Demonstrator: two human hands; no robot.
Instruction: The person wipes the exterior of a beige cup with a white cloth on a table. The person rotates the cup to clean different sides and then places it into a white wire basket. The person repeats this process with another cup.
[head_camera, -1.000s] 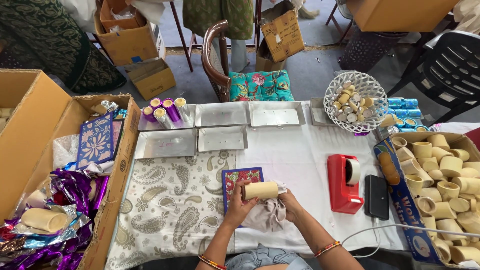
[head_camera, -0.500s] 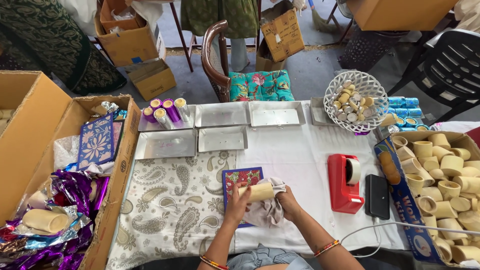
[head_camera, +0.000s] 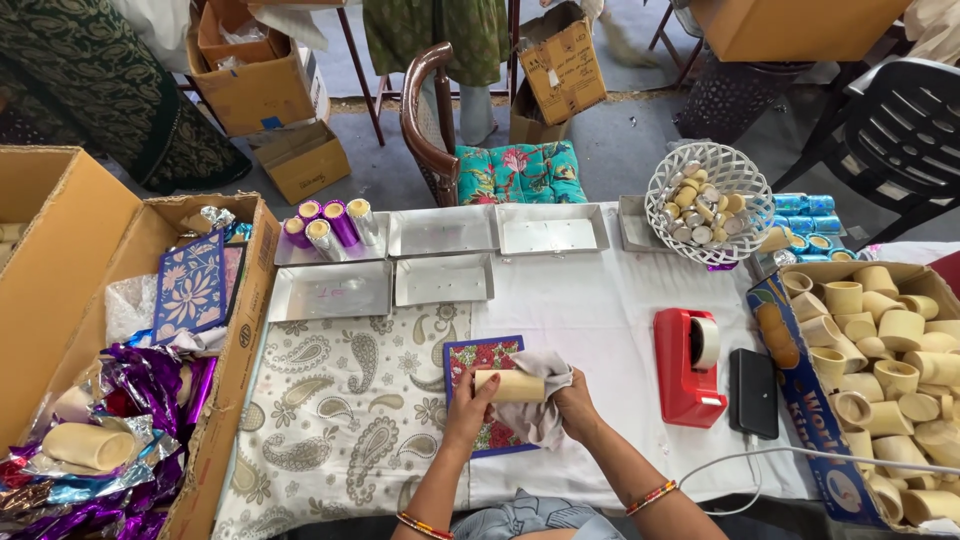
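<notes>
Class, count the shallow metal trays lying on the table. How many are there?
5. Back row: one under the foil-wrapped tubes, then two bare ones. Front row: two. Another may hide under the white basket.

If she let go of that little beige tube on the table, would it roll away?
Probably. The beige tube is round and lies on its side between the left hand and the right hand, so it may roll. It looks hollow, so likely light. The grey cloth looks limp and might check it.
</notes>
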